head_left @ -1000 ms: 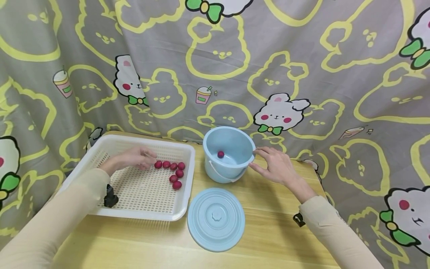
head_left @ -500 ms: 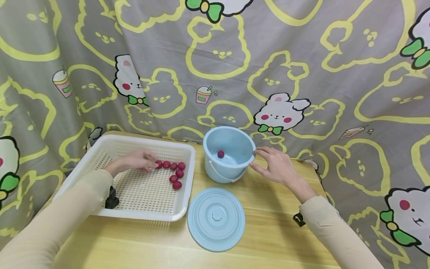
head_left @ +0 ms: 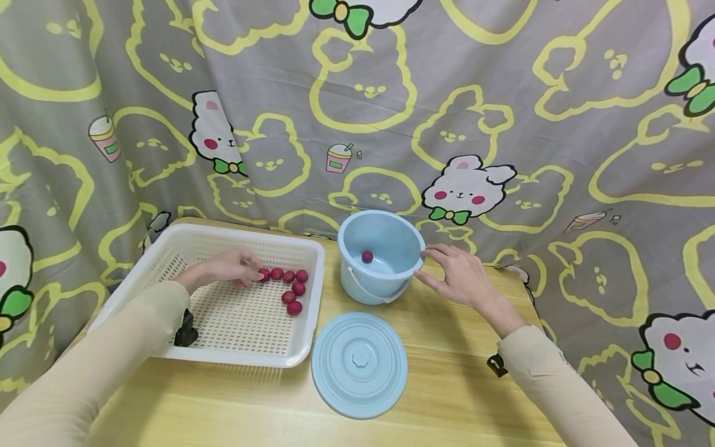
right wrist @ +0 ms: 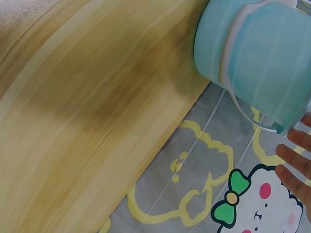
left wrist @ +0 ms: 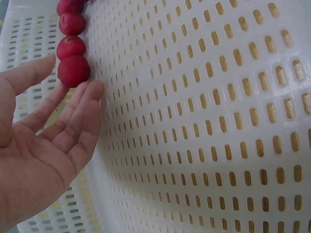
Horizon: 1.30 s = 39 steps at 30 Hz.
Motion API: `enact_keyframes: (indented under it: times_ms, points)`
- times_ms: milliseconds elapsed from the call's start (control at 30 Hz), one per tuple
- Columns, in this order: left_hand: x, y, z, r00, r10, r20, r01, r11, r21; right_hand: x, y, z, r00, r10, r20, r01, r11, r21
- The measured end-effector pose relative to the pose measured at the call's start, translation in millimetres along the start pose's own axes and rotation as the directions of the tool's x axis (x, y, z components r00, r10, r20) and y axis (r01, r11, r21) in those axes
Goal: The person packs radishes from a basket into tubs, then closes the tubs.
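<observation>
Round red fruits point(head_left: 286, 286), perforated tray point(head_left: 234, 323)

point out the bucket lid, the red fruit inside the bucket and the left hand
bucket lid point(head_left: 359, 363), head view, on the raised centre of its top.
red fruit inside the bucket point(head_left: 367, 256), head view, on the middle of the fruit.
left hand point(head_left: 226, 267), head view, on the back of the hand.

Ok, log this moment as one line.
left hand: touching fruit in tray | right hand: steadying bucket rim | lid: on table
</observation>
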<state>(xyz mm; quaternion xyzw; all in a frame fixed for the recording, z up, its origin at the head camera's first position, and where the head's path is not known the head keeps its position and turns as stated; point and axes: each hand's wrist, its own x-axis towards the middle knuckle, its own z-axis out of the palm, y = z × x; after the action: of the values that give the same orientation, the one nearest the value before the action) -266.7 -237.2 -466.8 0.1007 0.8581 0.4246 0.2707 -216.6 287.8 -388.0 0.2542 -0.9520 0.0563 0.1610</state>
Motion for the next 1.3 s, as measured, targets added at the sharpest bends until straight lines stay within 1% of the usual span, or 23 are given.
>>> enact_keyframes:
  times_ms: [133, 267, 467, 567, 700, 800, 867, 1067, 1300]
  points:
    - [1.9, 0.8, 1.7, 1.000, -0.015, 0.000, 0.015, 1.000, -0.002, 0.0, 0.2, 0.1, 1.000, 0.002, 0.005, -0.002, 1.000, 0.000]
    - [0.1, 4.5, 2.7, 1.000, -0.020, -0.002, 0.020, 1.000, 0.011, -0.2, 0.8, 0.8, 1.000, 0.002, 0.004, -0.002, 1.000, -0.001]
    - [1.5, 7.2, 5.7, 0.999, -0.035, 0.027, 0.034, 0.999, 0.038, 0.2, 1.2, 0.8, 1.000, -0.004, -0.001, 0.004, 1.000, -0.004]
    - [3.1, 7.4, 7.4, 0.998, -0.046, 0.040, 0.046, 0.999, 0.008, 0.4, 1.5, 0.8, 1.000, -0.006, -0.008, 0.006, 1.000, -0.005]
    - [3.5, 6.8, 7.9, 0.998, -0.043, 0.054, 0.043, 0.999, -0.015, 0.5, 1.3, 0.5, 1.000, -0.005, -0.011, 0.005, 1.000, -0.003]
    - [2.8, 7.5, 7.7, 0.998, -0.037, 0.060, 0.037, 0.999, 0.000, 0.4, 0.8, 0.1, 1.000, -0.002, -0.007, 0.002, 1.000, 0.000]
    - [2.0, 8.7, 7.4, 0.997, -0.049, 0.053, 0.049, 0.999, 0.002, 0.4, 0.4, 0.0, 1.000, -0.002, -0.005, 0.002, 1.000, 0.001]
    - [-1.5, 12.0, 7.7, 0.999, -0.028, 0.047, 0.027, 0.999, 0.021, 0.2, -0.3, 0.1, 1.000, -0.005, -0.007, 0.005, 1.000, -0.002]
    - [-7.5, 13.4, 1.5, 0.998, 0.002, 0.063, -0.002, 1.000, -0.003, -0.1, 0.1, 0.1, 1.000, -0.003, -0.005, 0.003, 1.000, -0.002]
